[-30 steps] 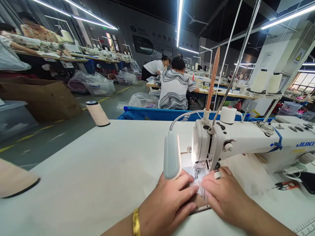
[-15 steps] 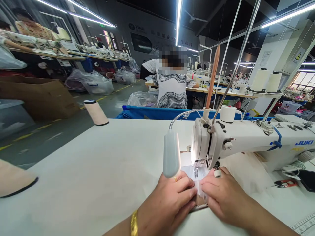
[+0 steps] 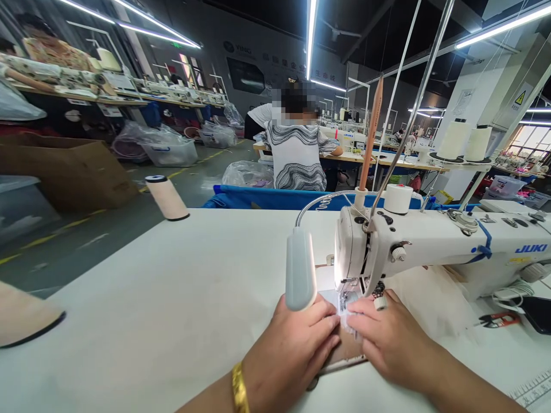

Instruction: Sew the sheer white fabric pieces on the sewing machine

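My left hand (image 3: pixel 290 353) and my right hand (image 3: pixel 387 341) lie side by side on the white table, fingers pressed down on a small white fabric piece (image 3: pixel 348 326) just in front of the presser foot (image 3: pixel 345 299) of a white Juki sewing machine (image 3: pixel 434 246). A brown card-like piece (image 3: pixel 344 354) lies under the fabric between the hands. A gold bangle sits on my left wrist. A grey lamp head (image 3: pixel 300 269) on a flexible neck hangs just above my left hand and hides its fingertips partly.
A cream thread cone (image 3: pixel 166 198) stands at the table's far left edge, another lies at the near left (image 3: pixel 26 315). Red snips (image 3: pixel 495 320) and a dark phone (image 3: pixel 538 314) lie right of the machine. A person in a striped top (image 3: pixel 297 155) sits ahead; boxes and bags line the aisle.
Both hands have slid a little toward the needle with the fabric. The brown piece now shows more between them. The view shifted slightly.
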